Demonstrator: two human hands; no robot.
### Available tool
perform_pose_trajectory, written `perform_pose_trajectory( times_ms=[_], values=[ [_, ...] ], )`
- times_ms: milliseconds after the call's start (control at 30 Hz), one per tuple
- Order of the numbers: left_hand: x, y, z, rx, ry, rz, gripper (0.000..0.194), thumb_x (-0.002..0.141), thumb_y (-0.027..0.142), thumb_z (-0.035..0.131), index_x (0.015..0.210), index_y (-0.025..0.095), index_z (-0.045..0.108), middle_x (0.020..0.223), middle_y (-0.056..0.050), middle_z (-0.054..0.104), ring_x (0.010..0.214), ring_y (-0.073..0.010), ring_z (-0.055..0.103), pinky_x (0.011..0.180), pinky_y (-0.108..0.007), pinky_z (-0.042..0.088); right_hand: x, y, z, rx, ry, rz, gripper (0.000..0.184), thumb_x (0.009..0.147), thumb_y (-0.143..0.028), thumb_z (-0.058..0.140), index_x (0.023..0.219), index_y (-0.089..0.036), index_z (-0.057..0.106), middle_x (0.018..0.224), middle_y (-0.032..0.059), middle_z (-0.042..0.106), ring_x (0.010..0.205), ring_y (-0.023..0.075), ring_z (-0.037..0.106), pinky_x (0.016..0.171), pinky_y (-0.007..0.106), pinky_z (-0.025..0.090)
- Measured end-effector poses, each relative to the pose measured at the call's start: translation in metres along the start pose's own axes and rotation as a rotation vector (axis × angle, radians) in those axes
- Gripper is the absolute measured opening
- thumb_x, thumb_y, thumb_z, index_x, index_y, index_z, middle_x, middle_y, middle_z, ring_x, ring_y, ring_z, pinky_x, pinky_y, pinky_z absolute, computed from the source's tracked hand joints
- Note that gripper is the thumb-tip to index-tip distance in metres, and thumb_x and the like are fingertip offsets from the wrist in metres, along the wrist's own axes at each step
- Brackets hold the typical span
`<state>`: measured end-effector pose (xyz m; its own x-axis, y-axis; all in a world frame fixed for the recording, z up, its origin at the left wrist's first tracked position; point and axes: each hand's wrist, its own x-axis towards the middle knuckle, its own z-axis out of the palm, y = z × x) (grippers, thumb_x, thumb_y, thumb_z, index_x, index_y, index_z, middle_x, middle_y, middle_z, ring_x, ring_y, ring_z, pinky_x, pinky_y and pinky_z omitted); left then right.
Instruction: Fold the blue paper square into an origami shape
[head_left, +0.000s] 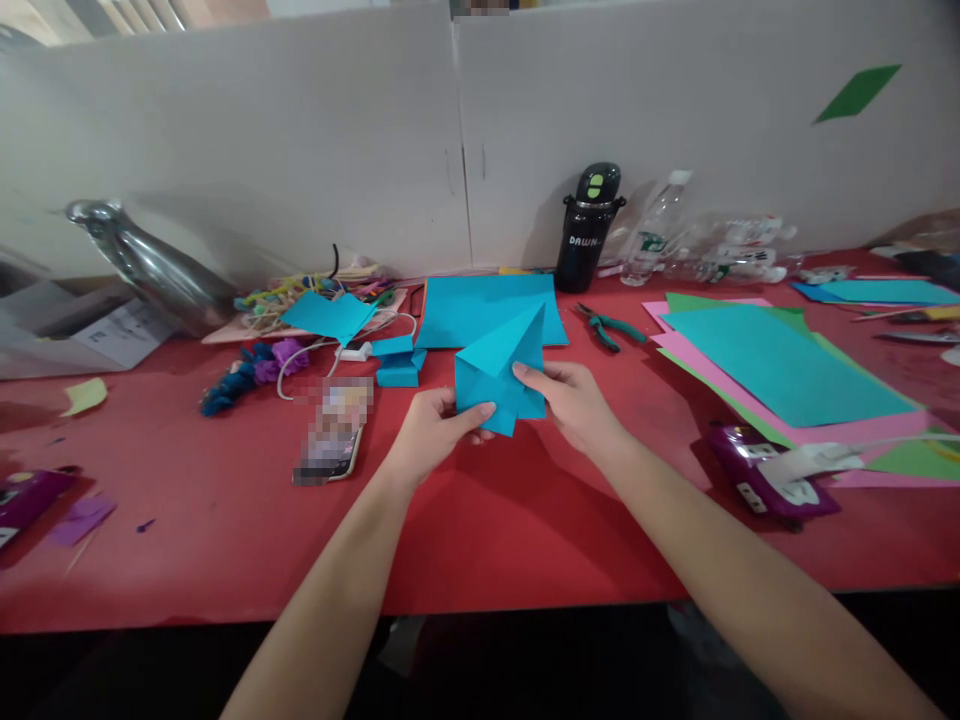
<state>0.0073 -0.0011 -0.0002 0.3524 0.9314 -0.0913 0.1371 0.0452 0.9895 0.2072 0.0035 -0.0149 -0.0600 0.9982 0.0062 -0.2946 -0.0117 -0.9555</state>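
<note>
Both my hands hold a partly folded blue paper [501,375] just above the red table [480,530]. My left hand [435,428] pinches its lower left edge, thumb on top. At its right side, my right hand [574,400] grips with the thumb pressed on the paper. One corner of the paper stands up as a pointed flap. A flat blue sheet [480,305] lies just behind it, and small folded blue pieces [397,365] sit to the left.
A phone [332,435] lies left of my hands. Green-handled pliers [609,328], a black bottle [589,228] and clear plastic bottles [697,245] stand behind. Stacked coloured sheets [787,370] lie at right; craft sticks [300,295] and a metal jug [157,265] at left.
</note>
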Motion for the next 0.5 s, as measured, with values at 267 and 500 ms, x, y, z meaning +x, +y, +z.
perform_pose_trajectory(
  times_ms=[267, 500],
  values=[
    [-0.001, 0.001, 0.004, -0.003, 0.022, 0.036, 0.030, 0.080, 0.042, 0.077, 0.085, 0.013, 0.073, 0.076, -0.008, 0.076, 0.065, -0.0176, 0.070, 0.062, -0.028, 0.056, -0.005, 0.005, 0.012, -0.030, 0.003, 0.085, 0.029, 0.064, -0.040, 0.088, 0.083, -0.020, 0.078, 0.094, 0.0072, 0.078, 0.084, 0.0241, 0.071, 0.084, 0.043, 0.056],
    [0.001, -0.002, 0.001, 0.032, 0.011, 0.064, 0.032, 0.081, 0.044, 0.076, 0.086, 0.012, 0.073, 0.074, -0.008, 0.075, 0.065, -0.0176, 0.069, 0.063, -0.028, 0.056, -0.002, 0.005, 0.005, 0.044, -0.021, 0.042, 0.025, 0.071, -0.042, 0.084, 0.083, -0.020, 0.079, 0.090, 0.0067, 0.078, 0.082, 0.0235, 0.070, 0.084, 0.043, 0.055]
  ],
)
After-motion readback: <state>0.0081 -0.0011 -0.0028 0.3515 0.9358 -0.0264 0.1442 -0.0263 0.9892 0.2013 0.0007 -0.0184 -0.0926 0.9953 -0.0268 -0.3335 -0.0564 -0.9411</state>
